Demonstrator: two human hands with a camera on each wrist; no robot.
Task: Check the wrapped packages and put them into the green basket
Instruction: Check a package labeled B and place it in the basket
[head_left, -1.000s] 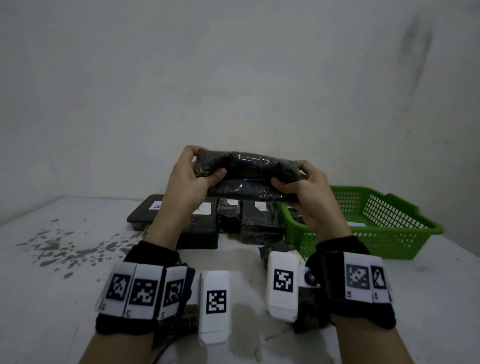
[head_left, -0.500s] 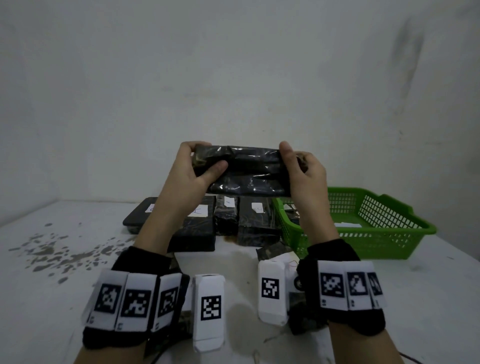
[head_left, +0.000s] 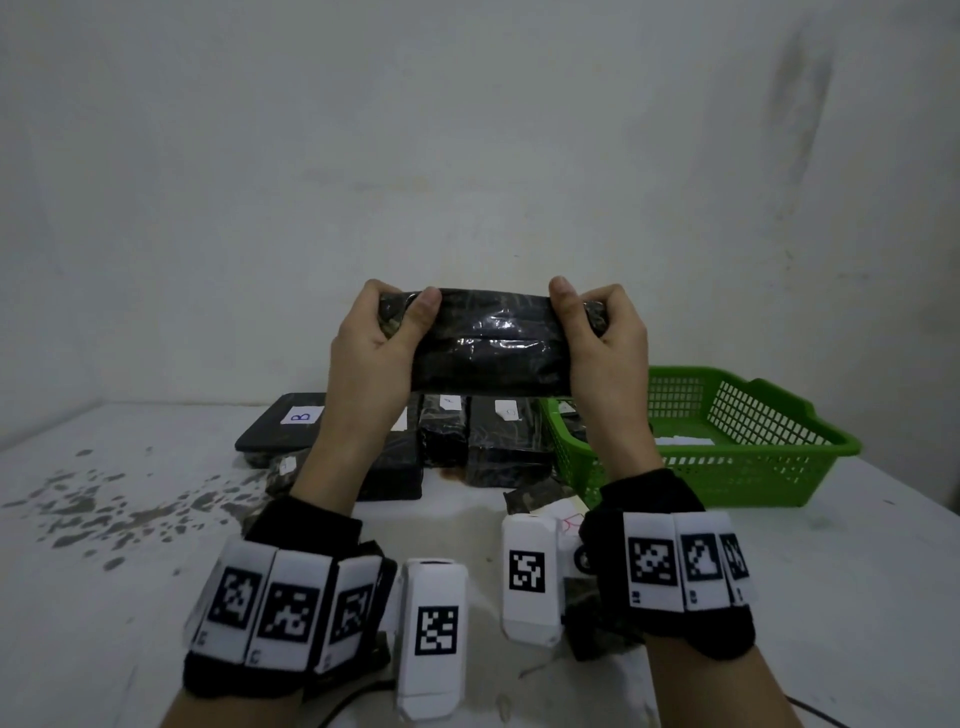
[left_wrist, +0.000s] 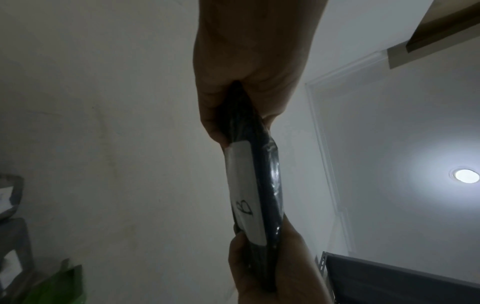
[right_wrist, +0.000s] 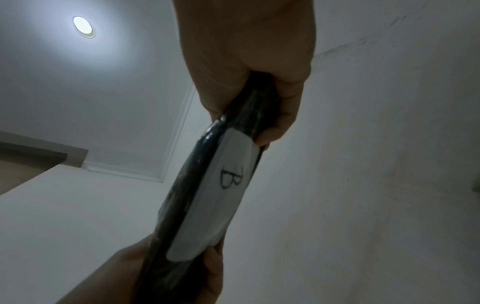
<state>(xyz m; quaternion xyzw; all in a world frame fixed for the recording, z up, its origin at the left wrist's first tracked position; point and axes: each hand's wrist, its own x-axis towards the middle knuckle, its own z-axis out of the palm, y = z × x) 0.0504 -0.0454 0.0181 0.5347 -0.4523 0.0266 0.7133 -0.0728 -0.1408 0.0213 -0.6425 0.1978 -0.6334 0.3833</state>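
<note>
A black plastic-wrapped package (head_left: 493, 345) is held up in the air above the table, its broad side toward me. My left hand (head_left: 402, 309) grips its left end and my right hand (head_left: 582, 306) grips its right end, thumbs on the near face and fingers behind. The far face carries a white label marked "B" (right_wrist: 226, 185), also seen as the label (left_wrist: 244, 191) in the left wrist view. The green basket (head_left: 779, 452) stands on the table at the right, below and beyond my right hand, with something white inside it.
Several more black wrapped packages (head_left: 498, 441) with small white labels lie in a row on the white table (head_left: 104, 571) left of the basket. A flat one (head_left: 291, 421) shows a "B" label. Dark stains mark the table's left part. A wall rises close behind.
Both hands have lifted the package slightly and turned it from nearly edge-on to broad side facing me. My right hand shifted its grip so the thumb lies on the near face.
</note>
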